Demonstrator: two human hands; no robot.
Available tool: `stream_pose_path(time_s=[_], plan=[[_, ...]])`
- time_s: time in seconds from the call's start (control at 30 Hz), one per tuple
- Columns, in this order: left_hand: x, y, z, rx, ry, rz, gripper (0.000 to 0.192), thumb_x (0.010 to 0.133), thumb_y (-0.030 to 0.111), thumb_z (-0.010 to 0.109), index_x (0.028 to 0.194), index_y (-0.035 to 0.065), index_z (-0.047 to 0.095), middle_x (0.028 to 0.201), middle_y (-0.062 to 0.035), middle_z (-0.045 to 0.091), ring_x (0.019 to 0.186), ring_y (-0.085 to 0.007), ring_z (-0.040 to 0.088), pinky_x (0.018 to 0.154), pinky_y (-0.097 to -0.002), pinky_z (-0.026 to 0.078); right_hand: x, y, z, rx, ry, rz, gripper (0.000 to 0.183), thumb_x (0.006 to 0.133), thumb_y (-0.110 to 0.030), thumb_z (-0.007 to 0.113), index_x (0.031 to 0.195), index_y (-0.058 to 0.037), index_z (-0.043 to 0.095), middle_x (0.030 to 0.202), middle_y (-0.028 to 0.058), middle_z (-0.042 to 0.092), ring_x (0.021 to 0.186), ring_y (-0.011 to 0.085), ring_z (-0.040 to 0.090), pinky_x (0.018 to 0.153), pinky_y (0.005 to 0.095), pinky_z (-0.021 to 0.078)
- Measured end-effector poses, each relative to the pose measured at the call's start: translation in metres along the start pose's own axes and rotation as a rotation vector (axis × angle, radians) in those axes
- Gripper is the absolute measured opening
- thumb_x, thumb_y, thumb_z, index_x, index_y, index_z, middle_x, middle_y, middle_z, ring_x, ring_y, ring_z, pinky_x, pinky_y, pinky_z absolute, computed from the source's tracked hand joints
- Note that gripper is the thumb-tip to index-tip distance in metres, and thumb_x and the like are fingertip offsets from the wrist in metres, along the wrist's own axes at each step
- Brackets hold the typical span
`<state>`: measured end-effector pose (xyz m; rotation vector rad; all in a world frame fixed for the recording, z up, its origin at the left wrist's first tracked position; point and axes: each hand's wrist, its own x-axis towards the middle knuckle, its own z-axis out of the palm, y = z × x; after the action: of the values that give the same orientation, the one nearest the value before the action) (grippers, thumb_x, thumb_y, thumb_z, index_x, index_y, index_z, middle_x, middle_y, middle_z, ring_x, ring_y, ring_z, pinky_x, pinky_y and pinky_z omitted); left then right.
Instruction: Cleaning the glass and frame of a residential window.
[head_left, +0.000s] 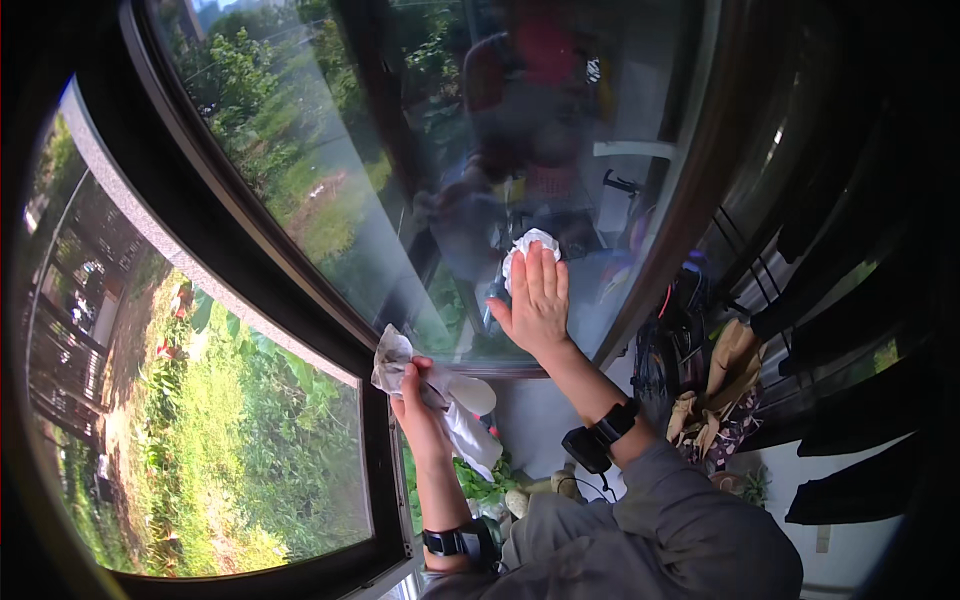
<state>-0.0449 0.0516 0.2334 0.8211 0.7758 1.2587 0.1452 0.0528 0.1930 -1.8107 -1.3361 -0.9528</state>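
Note:
A tall window pane (337, 150) in a dark frame stands before me, with greenery and dim reflections showing in its glass. My right hand (538, 304) lies flat against the pane, fingers extended, pressing a crumpled white tissue (546, 238) to the glass. Only the upper and left edges of that tissue show past my fingers. Lower and to the left, my left hand (421, 409) grips a bundle of used tissues (394, 360). Its upper end is smudged grey, and white folds hang below the fingers. The bundle is near the pane's lower left corner.
At left, another window opening (225, 420) looks onto a sunlit garden. Dark clothes (847, 405) hang at right. Below them are a brown paper bundle (727, 360) and a small potted plant (750, 484). Leafy greens (484, 480) lie low between my arms. A wrist device (600, 435) trails a cable.

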Motion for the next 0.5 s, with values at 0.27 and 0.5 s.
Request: stream_pose_path(time_s=[0.27,0.5], plan=[[-0.004,0.004,0.02,0.063,-0.146,-0.017,0.02,0.089,0.022,0.046,0.088,0.0042,0.055,0.085,-0.0018,0.053,0.075,-0.0102,0.05,0.064,-0.0239,0.041,-0.036,0.046,-0.062,-0.123,-0.113,0.227,0.07,0.072,-0.032,0.06,0.127,0.0048,0.035,0.136,0.0223,0.03,0.126,0.0346,0.026,0.102,0.0454,0.0195],[-0.007,0.005,0.011,0.068,-0.157,-0.019,0.019,0.089,0.021,0.048,0.088,0.0036,0.055,0.085,-0.0029,0.054,0.077,-0.0109,0.05,0.067,-0.025,0.041,-0.057,0.026,-0.024,0.277,-0.007,0.37,0.074,0.082,-0.03,0.046,0.132,0.0126,0.013,0.139,0.0323,0.005,0.129,0.0478,0.002,0.104,0.053,0.0022]])
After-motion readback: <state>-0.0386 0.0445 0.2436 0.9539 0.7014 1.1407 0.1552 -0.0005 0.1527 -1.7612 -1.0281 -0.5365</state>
